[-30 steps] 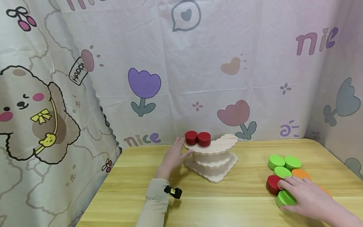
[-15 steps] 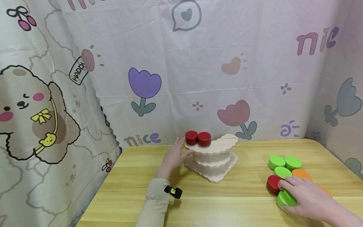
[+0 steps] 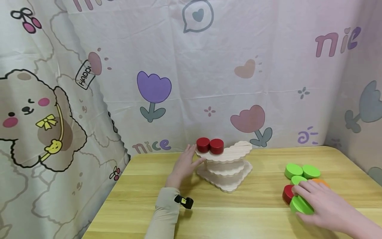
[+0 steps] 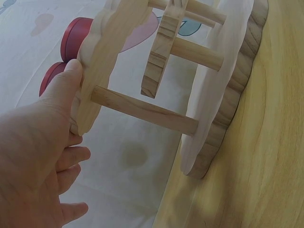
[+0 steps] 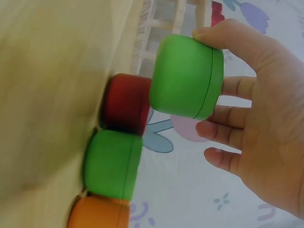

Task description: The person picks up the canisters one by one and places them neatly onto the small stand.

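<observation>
My right hand (image 3: 325,205) holds a round green lidded jar (image 5: 183,76) between thumb and fingers. In the right wrist view it is raised off the table, beside and above a red jar (image 5: 126,102). A pale wooden tiered stand (image 3: 237,154) with scalloped edges stands at the middle back. On the left part of its top tier sit two red jars (image 3: 217,146) side by side. With thumb and fingers, my left hand (image 3: 183,166) grips the left end of that tier; the thumb shows at its edge in the left wrist view, while the forefinger is mostly hidden.
Several jars stand together at the table's right, among them a green jar (image 3: 293,171) and an orange jar (image 3: 320,182), partly behind my right hand. A printed cloth (image 3: 191,66) hangs behind the wooden table (image 3: 149,212).
My right hand has lifted and tilted the green jar slightly off the table. The left hand and the stand keep their places; the head view has shifted a little.
</observation>
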### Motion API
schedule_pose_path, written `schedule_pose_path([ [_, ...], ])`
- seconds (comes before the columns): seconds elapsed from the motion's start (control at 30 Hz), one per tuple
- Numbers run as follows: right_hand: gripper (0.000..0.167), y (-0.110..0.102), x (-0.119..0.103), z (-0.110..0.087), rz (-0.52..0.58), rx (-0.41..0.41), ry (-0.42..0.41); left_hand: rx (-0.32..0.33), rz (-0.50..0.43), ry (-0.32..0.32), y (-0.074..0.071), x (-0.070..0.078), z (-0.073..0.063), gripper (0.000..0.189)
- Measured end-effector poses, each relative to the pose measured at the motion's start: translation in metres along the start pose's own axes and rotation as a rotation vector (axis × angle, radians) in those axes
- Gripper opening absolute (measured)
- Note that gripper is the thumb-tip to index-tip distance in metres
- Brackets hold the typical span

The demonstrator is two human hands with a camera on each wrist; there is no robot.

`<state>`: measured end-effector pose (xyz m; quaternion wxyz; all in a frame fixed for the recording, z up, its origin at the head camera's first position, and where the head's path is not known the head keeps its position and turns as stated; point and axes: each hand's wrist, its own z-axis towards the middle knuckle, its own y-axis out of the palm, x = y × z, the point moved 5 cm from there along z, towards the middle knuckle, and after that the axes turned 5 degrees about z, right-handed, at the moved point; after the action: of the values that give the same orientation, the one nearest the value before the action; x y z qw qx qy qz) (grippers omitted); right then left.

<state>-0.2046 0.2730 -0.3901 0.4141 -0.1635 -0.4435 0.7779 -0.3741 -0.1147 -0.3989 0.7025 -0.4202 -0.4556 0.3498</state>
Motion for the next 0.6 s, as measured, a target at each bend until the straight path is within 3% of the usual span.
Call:
schedule_pose_path([
  [0.17,0.056,-0.004,-0.005,0.014,0.007,0.032,-0.034,-0.005,-0.001,-0.01,-0.001,0.0,0.0,0.085],
  [0.6,0.05,-0.002,-0.02,0.058,0.042,-0.005,-0.047,-0.018,0.067,-0.023,-0.002,0.002,0.0,0.086],
])
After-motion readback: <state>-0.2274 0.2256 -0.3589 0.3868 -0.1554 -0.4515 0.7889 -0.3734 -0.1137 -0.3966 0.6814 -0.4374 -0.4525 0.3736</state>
